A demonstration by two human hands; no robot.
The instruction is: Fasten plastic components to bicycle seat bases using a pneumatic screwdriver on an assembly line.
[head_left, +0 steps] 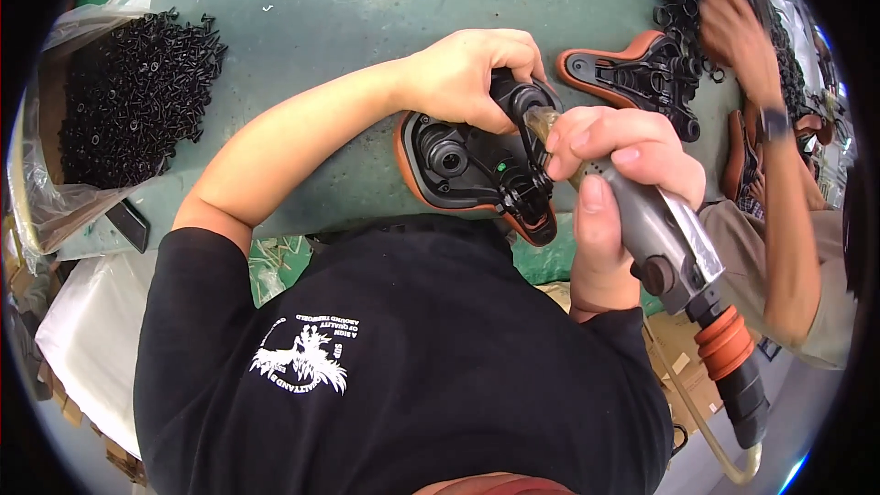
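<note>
My left hand is closed round a black-bottomed bicycle saddle, its fingers curled over the far side. Most of that saddle is hidden by my hands. My right hand wraps a silver air screwdriver with orange rings at its rear. The tool's tip, in a yellowish clear sleeve, meets the black part beside my left fingers. Just nearer to me, a second bicycle saddle lies underside up at the table's edge, with a brown rim and black fittings.
A plastic-lined box of black screws stands at the left of the green table. Another upturned saddle lies at the right. A co-worker's blurred hand reaches over black parts there. An air hose trails from the tool.
</note>
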